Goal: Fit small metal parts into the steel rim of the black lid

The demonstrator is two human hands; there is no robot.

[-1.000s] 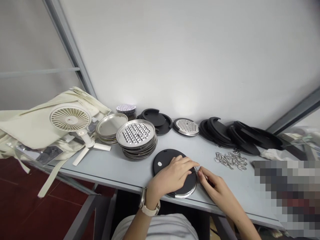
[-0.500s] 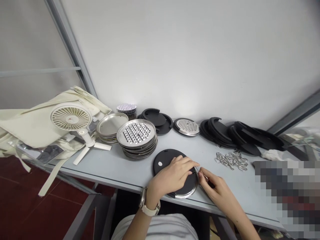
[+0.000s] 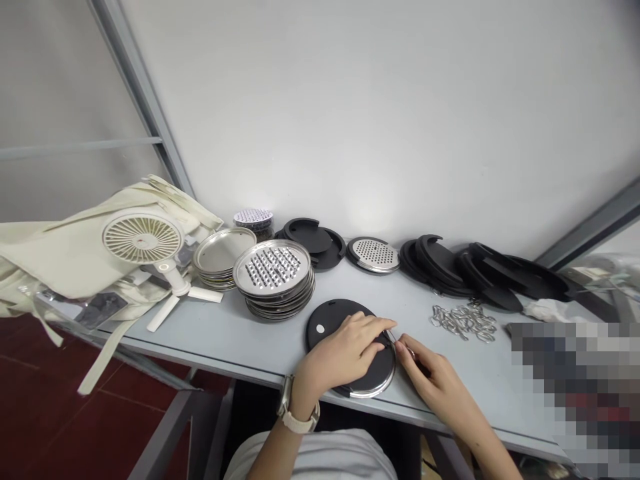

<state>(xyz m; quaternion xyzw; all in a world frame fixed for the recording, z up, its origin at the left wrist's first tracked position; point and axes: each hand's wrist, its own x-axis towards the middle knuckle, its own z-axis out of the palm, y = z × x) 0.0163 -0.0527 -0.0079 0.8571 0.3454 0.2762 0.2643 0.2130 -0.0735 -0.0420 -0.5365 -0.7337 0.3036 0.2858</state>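
A black round holder (image 3: 333,323) with a white dot lies on the table in front of me, a shiny metal rim along its lower right edge. Across it rests my left hand (image 3: 353,350), holding it down, with the fingertips at its right edge. My right hand (image 3: 430,373) is closed at the same edge, pinching a thin metal piece (image 3: 393,335). Most of that piece is hidden by the fingers, so I cannot tell its kind. The two hands' fingertips are close together.
A stack of round graters (image 3: 273,268) and metal discs (image 3: 225,250) stand left. Behind are a perforated grater (image 3: 374,255) and black holders (image 3: 445,263). Metal clips (image 3: 465,321) lie right. A white fan (image 3: 144,237) and cream bag (image 3: 65,247) occupy the left end.
Both hands stay at the holder's right edge. The right fingers and the thin metal piece have shifted very slightly; nothing has been let go.
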